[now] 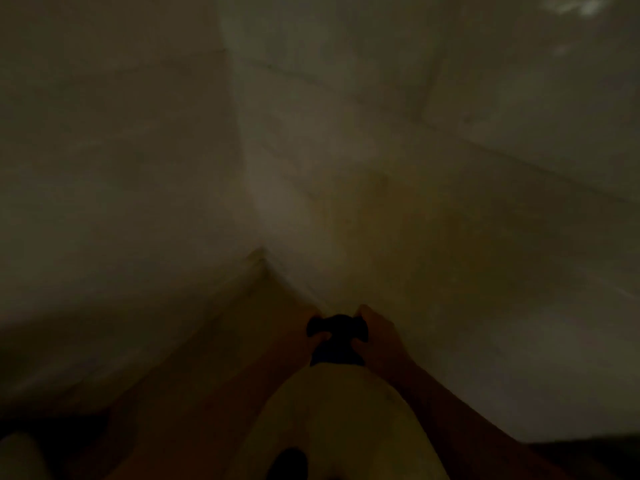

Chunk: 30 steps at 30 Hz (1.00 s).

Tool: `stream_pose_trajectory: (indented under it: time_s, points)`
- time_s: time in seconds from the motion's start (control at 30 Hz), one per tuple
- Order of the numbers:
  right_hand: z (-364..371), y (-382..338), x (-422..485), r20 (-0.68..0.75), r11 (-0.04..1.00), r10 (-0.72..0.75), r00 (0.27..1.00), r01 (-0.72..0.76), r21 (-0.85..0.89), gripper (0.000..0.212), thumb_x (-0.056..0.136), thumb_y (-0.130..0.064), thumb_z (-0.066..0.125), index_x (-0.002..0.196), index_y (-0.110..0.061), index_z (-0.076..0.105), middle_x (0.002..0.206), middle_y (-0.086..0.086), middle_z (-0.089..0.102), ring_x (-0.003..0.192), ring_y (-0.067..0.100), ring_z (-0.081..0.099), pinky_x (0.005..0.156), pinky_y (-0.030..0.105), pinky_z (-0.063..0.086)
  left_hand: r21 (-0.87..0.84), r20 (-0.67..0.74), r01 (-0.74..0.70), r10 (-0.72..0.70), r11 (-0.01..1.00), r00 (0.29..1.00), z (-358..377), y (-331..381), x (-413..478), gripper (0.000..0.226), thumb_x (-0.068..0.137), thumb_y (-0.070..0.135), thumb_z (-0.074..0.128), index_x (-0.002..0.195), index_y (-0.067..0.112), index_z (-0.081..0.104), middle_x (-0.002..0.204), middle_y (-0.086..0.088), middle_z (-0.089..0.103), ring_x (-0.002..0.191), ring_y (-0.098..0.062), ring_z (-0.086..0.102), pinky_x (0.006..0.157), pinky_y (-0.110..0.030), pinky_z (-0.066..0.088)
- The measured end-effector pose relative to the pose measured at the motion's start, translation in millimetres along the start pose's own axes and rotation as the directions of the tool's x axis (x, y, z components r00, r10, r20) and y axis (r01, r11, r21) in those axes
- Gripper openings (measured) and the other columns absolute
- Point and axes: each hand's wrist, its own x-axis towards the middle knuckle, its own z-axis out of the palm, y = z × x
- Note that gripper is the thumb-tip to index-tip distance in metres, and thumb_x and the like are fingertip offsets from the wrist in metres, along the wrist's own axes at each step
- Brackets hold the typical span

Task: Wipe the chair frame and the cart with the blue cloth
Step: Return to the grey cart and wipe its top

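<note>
The view is very dark and blurred. Low in the middle, both my hands hold one small dark bundle, likely the cloth, though its colour cannot be told. My left hand grips its left side and my right hand grips its right side. The bundle hangs in front of my pale top. Neither the chair frame nor the cart is in view.
A room corner lies ahead, where two pale walls meet a light floor. Faint tile lines cross the wall at right. A dark strip runs along the bottom right edge.
</note>
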Motion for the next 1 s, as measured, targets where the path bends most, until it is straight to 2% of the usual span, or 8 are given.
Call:
stream_pose_trajectory:
  time_s: [0.07, 0.1, 0.17, 0.37, 0.47, 0.77, 0.9, 1.0]
  points:
    - [-22.4, 26.7, -20.0, -0.080, 0.994, 0.100, 0.992, -0.096, 0.056, 0.025, 0.093, -0.017, 0.056, 0.117, -0.015, 0.052, 0.120, 0.005, 0.057, 0.107, 0.005, 0.046, 0.082, 0.037, 0.037, -0.092, 0.159, -0.109, 0.122, 0.990, 0.980, 21.9, 31.0, 27.1, 0.015, 0.087, 0.034, 0.065, 0.093, 0.026, 0.053, 0.077, 0.015, 0.046, 0.067, 0.003, 0.040, 0.074, -0.025, 0.036]
    - [-30.9, 36.6, -29.9, -0.139, 0.991, 0.127, 0.982, -0.119, 0.068, 0.010, 0.092, -0.015, 0.056, 0.100, -0.020, 0.051, 0.102, -0.002, 0.058, 0.089, 0.013, 0.051, 0.075, 0.036, 0.038, -0.123, 0.207, -0.159, 0.182, 0.980, 0.961, 33.1, 43.9, 36.6, 0.017, 0.088, 0.029, 0.065, 0.086, 0.019, 0.051, 0.075, 0.007, 0.046, 0.064, -0.004, 0.041, 0.069, -0.029, 0.036]
    - [-45.5, 52.2, -52.7, -0.265, 0.971, 0.237, 0.935, -0.220, 0.092, 0.021, 0.087, -0.013, 0.057, 0.080, -0.022, 0.040, 0.073, -0.010, 0.043, 0.071, 0.017, 0.046, 0.056, 0.028, 0.032, -0.129, 0.275, -0.260, 0.286, 0.957, 0.918, 56.7, 68.6, 52.2, 0.020, 0.087, 0.025, 0.065, 0.080, 0.015, 0.050, 0.073, 0.000, 0.047, 0.062, -0.016, 0.044, 0.061, -0.032, 0.036]
    - [-54.5, 73.4, -148.2, -0.492, 0.839, 0.542, 0.681, -0.467, 0.278, 0.021, 0.082, -0.011, 0.058, 0.080, -0.017, 0.039, 0.069, -0.006, 0.042, 0.062, 0.017, 0.044, 0.049, 0.024, 0.026, -0.291, 0.487, -0.474, 0.555, 0.831, 0.674, 109.7, 138.0, 51.6, 0.021, 0.087, 0.030, 0.067, 0.078, 0.021, 0.050, 0.070, 0.006, 0.051, 0.061, -0.011, 0.050, 0.054, -0.025, 0.037]
    - [-49.2, 76.8, -200.8, -0.569, 0.758, 0.649, 0.505, -0.497, 0.424, 0.020, 0.081, -0.011, 0.061, 0.080, -0.016, 0.042, 0.072, -0.002, 0.048, 0.068, 0.021, 0.052, 0.054, 0.030, 0.036, -0.341, 0.556, -0.563, 0.644, 0.753, 0.525, 132.6, 178.7, 31.3, 0.018, 0.084, 0.027, 0.069, 0.081, 0.017, 0.055, 0.078, -0.003, 0.058, 0.070, -0.018, 0.056, 0.057, -0.028, 0.043]
    - [-6.7, 98.2, -372.6, -0.558, 0.499, 0.830, 0.015, -0.469, 0.729, 0.017, 0.078, -0.016, 0.064, 0.087, -0.013, 0.050, 0.084, 0.008, 0.059, 0.074, 0.024, 0.060, 0.063, 0.040, 0.049, -0.498, 0.648, -0.715, 0.758, 0.491, 0.069, 219.4, 288.6, -97.3, 0.020, 0.080, 0.031, 0.072, 0.083, 0.023, 0.054, 0.083, 0.000, 0.058, 0.075, -0.016, 0.057, 0.061, -0.027, 0.044]
    - [11.9, 115.3, -454.3, -0.535, 0.430, 0.831, -0.155, -0.432, 0.793, 0.023, 0.077, -0.018, 0.065, 0.078, -0.022, 0.043, 0.073, -0.002, 0.051, 0.066, 0.017, 0.054, 0.052, 0.027, 0.039, -0.567, 0.634, -0.734, 0.767, 0.374, -0.098, 255.7, 335.9, -173.0, 0.021, 0.080, 0.031, 0.072, 0.083, 0.018, 0.056, 0.084, -0.004, 0.061, 0.077, -0.020, 0.058, 0.065, -0.036, 0.050]
    - [23.8, 125.0, -515.1, -0.498, 0.384, 0.825, -0.268, -0.382, 0.841, 0.020, 0.077, -0.019, 0.066, 0.085, -0.018, 0.048, 0.078, 0.004, 0.057, 0.070, 0.020, 0.059, 0.057, 0.035, 0.049, -0.620, 0.595, -0.736, 0.775, 0.272, -0.214, 279.7, 367.3, -232.8, 0.025, 0.082, 0.031, 0.072, 0.087, 0.012, 0.056, 0.085, -0.008, 0.062, 0.078, -0.021, 0.057, 0.066, -0.034, 0.047]
